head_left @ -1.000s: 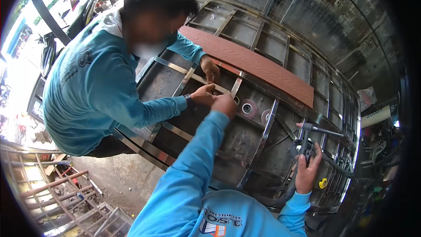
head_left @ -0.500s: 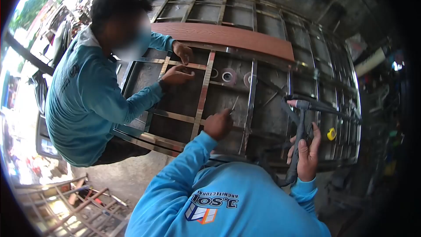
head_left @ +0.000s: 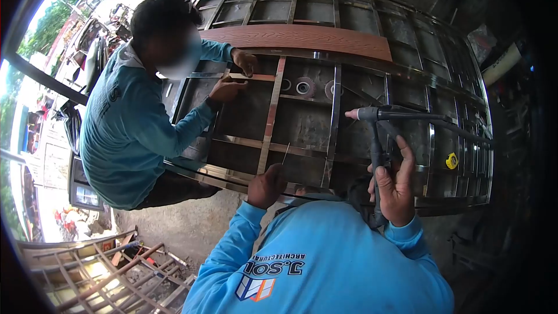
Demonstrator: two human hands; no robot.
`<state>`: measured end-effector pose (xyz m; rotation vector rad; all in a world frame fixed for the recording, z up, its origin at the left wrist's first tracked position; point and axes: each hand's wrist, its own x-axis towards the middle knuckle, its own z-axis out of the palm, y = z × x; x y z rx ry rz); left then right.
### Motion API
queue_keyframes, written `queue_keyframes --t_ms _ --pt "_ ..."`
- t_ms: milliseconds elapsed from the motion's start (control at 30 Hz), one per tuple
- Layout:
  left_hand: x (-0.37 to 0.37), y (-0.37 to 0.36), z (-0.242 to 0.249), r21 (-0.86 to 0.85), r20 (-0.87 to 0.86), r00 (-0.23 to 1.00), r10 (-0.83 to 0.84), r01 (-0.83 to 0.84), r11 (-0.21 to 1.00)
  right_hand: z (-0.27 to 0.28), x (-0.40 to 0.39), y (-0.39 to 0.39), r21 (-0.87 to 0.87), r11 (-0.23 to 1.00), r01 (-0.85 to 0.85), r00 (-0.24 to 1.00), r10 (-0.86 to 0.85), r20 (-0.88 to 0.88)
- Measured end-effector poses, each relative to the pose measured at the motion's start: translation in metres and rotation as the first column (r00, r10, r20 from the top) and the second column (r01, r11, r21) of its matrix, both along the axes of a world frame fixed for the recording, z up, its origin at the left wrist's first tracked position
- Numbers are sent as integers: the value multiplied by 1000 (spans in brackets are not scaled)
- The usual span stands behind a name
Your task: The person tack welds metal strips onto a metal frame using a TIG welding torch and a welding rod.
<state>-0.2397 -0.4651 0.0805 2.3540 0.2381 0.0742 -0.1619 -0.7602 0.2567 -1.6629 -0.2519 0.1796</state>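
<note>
Right hand: the right hand is up on the right, fingers clenched round the handle of a welding torch, thumb side towards the camera.
Welding torch: held upright by its handle, head bent over at the top, pale nozzle tip pointing left, above the steel gate frame and not touching it; its dark hose runs off to the right across the bars.
Left hand: the left hand sits low at the near edge of the frame, fingers curled shut, pinching a thin filler rod that pokes up from the fist towards a cross bar.
Steel gate frame: a big grid of shiny flat bars lying flat, filling the middle of the view; dark floor shows through the openings.
Wood-look plank: a long reddish-brown plank lies across the far part of the frame.
Flap discs: round grinding discs sit side by side in an opening just below the plank.
Tape measure: a small yellow tape measure rests on the bars at far right, well apart from both hands.
Co-worker: a person in a teal long-sleeved shirt leans in from the left, both their hands on a short cross bar near the plank's left end.
Lower left: a rusty metal grille lies on the ground beside the frame.
</note>
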Motion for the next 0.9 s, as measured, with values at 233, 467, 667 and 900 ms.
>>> queue_keyframes --t_ms 233,467,667,900 --pt "-2 -30 17 -94 21 990 141 -138 986 1 2 -35 46 997 -54 999 54 -1" --pt "17 -43 37 -309 73 983 170 -140 941 -5 8 -52 98 991 -88 995 92 -37" --pt "44 -21 19 -318 58 983 176 -149 936 -10 -3 -44 48 996 -74 997 75 -4" --pt "86 63 -15 -271 56 975 213 -191 943 -14 -4 8 -57 984 170 983 -174 -59"
